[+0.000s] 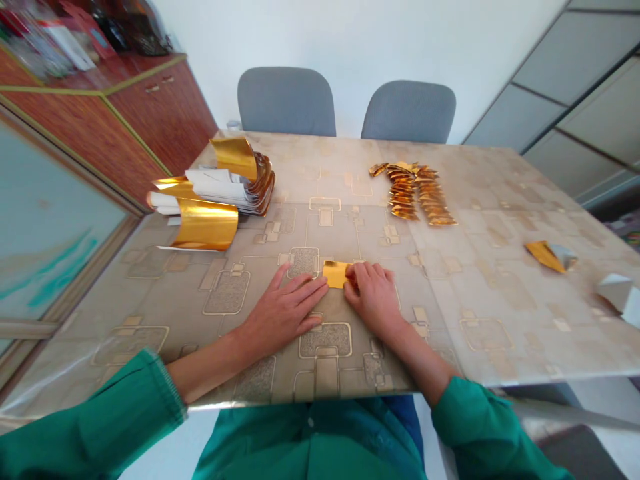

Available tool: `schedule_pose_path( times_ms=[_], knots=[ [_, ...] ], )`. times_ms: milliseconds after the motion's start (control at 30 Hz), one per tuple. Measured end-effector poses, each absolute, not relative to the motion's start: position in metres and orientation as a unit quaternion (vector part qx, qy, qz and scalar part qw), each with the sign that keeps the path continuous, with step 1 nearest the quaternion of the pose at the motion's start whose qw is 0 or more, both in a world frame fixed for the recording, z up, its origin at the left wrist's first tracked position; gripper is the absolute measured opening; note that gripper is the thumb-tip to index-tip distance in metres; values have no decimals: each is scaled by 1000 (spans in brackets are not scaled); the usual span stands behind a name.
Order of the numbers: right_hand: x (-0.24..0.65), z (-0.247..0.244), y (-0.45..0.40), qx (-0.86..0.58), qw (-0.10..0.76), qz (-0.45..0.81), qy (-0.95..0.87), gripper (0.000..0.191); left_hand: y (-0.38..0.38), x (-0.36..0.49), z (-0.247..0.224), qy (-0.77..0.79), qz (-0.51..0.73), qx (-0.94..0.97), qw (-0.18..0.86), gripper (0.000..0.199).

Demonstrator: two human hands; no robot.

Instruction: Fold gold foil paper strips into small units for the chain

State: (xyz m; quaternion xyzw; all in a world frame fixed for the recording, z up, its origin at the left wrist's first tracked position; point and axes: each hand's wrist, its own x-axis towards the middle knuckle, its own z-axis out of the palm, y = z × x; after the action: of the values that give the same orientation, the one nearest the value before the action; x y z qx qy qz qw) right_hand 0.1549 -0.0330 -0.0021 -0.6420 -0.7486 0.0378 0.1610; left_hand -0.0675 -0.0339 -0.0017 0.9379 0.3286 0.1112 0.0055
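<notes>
A small folded piece of gold foil paper point(335, 274) lies on the patterned tablecloth in front of me. My left hand point(287, 303) rests flat beside it with the fingers stretched out, the fingertips touching its left edge. At the right end of the piece, my right hand point(371, 290) has its fingers bent and closed on the edge. Its fingertips partly cover that end of the gold paper.
Stacks of gold and white paper sheets point(207, 223) stand at the far left. Rows of folded gold pieces point(404, 193) lie at the back right. A gold folded paper point(546, 256) and a white one point(620, 297) are further right. Two grey chairs point(286, 100) stand behind the table.
</notes>
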Motion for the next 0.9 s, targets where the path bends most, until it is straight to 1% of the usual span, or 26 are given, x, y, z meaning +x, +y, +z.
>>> schedule_pose_path(
  times_ms=[67,200,233,333,400,467,533,700,833,900],
  knots=[
    [161,-1,-29,-647,182,51,-739,9,-31,-65,-2,328,126,936,24,45],
    [178,2,-16,-633,266,87,-722,12,-17,-52,0,342,190,919,41,39],
    [182,4,-13,-626,275,96,-724,14,-14,-48,1,345,204,915,43,38],
    [189,8,-4,-602,270,110,-743,19,-6,-40,3,345,229,909,46,34],
    [189,10,0,-586,257,105,-761,20,-4,-37,1,338,236,910,43,23],
    [188,13,3,-568,247,98,-779,12,-5,-37,-3,329,241,912,38,11],
    [185,15,4,-549,243,100,-793,5,-8,-38,-6,324,244,913,33,11],
    [182,17,0,-521,249,113,-809,10,-15,-37,-6,343,242,906,47,20],
    [183,17,0,-528,259,113,-801,11,-14,-34,-5,323,251,911,44,11],
    [184,17,1,-536,263,122,-793,11,-14,-33,-4,316,254,914,23,13]
  ],
)
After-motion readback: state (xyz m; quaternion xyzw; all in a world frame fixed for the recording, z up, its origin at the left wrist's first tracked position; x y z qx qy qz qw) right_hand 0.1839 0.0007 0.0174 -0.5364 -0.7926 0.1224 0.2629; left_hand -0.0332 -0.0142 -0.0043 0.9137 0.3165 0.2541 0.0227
